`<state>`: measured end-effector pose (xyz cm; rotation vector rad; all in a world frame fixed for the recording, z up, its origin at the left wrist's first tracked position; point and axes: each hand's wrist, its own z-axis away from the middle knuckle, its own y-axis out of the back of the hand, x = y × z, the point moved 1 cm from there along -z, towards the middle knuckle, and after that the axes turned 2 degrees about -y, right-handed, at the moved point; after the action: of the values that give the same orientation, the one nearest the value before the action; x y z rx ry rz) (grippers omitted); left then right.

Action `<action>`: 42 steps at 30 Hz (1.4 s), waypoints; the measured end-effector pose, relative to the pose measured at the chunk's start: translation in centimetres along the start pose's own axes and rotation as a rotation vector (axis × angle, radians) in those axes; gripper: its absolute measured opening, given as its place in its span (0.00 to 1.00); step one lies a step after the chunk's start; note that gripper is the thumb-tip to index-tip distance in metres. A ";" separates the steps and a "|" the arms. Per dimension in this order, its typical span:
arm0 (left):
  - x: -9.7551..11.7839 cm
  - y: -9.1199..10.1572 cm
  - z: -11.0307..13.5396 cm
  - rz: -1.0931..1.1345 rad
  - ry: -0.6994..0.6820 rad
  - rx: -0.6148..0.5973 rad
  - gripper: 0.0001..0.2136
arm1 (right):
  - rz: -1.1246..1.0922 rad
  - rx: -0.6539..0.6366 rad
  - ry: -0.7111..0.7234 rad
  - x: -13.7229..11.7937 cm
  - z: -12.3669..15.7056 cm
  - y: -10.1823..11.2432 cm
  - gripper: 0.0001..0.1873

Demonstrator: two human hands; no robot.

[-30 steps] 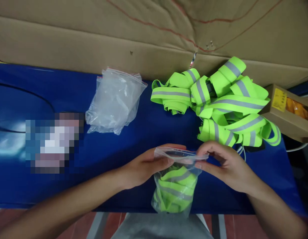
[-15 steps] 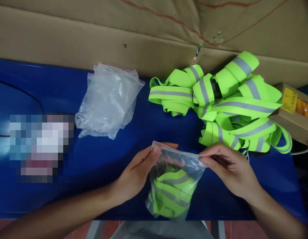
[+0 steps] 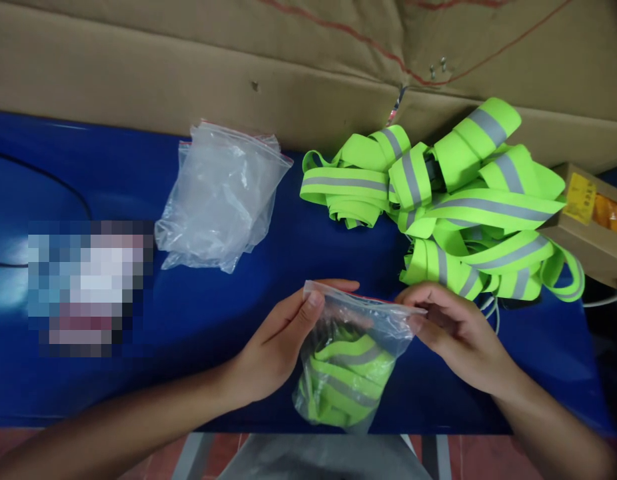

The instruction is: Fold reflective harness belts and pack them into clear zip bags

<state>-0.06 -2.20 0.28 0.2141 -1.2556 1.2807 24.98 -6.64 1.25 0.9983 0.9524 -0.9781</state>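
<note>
A small clear zip bag (image 3: 346,373) holds a folded neon-green reflective band and hangs at the near edge of the blue table (image 3: 138,320). My left hand (image 3: 281,340) pinches the bag's top left corner. At the top right corner, my right hand (image 3: 456,333) grips the same zip edge between thumb and fingers. Both hands are closed on the bag's mouth, which stretches between them.
A heap of neon-green reflective bands (image 3: 453,200) lies at the back right. A pile of empty clear zip bags (image 3: 221,197) sits at the back left of centre. A cardboard box (image 3: 591,223) stands at the right edge. Brown cardboard (image 3: 238,60) lines the back.
The bag's mouth, held open a second ago, is now pulled flat between my hands. My left hand slid to the left corner of the top edge.
</note>
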 end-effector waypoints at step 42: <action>-1.1 -0.4 0.6 -0.457 0.032 -0.166 0.20 | 0.154 -0.126 0.101 -0.2 -0.2 -1.7 0.03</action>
<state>0.12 -3.45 -0.14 0.3380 -1.1935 0.7816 23.29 -6.81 1.04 1.0059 0.9931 -0.7364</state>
